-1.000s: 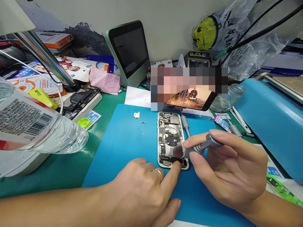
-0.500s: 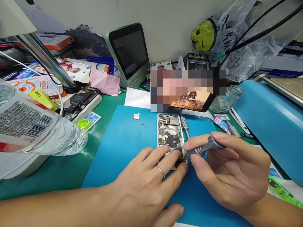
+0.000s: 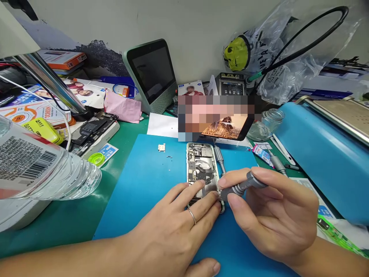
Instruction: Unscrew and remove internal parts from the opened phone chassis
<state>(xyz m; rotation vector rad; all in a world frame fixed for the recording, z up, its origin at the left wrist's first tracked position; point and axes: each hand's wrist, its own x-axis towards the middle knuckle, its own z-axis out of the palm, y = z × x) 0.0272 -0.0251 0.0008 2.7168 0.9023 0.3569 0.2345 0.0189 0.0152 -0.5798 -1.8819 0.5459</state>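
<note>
I have the opened phone (image 3: 204, 166) just right of centre frame, lying flat on the blue mat (image 3: 127, 204), innards up, long axis running roughly up-down in the frame. Left hand (image 3: 184, 221) comes in from lower left: fingers spread, laid over the phone's lower part, not gripping anything; ring on one finger, thumb off the phone over the mat. Right hand (image 3: 278, 215), lower right, is closed on a grey screwdriver (image 3: 240, 188), thumb and fingers pinching the shaft end, back end against the index finger. Driver points left at the phone's lower right edge; I can't tell if the bit touches, fingertips hide it. Second screwdriver (image 3: 219, 157) lies just beside the phone's upper right edge. Small metal plate (image 3: 162, 147) and some tiny dark parts (image 3: 169, 156) sit left of the phone. I also see a lit screen (image 3: 226, 127) above the phone, a glass jar (image 3: 272, 119) to its right, and a clear bottle (image 3: 54, 161) at frame left.
</note>
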